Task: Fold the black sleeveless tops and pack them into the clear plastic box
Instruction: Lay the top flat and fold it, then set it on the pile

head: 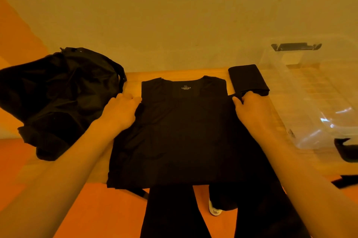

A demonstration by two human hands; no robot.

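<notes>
Black top (184, 131) lies flat on the counter (174, 74), not yet folded, with left hand (120, 112) and right hand (249, 108) each in a pinching grip on its armhole edges; one folded top (248, 79) waits beside the clear box (310, 92), and a heap (58, 98) is left.

One head-worn wide-angle camera looks forward and down, close over the table (133, 84).

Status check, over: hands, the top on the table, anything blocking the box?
Copy: left hand grips top at left armhole edge, right hand pinches right edge. It lies flat, unfolded. One folded top beside box; nothing blocks it.
</notes>
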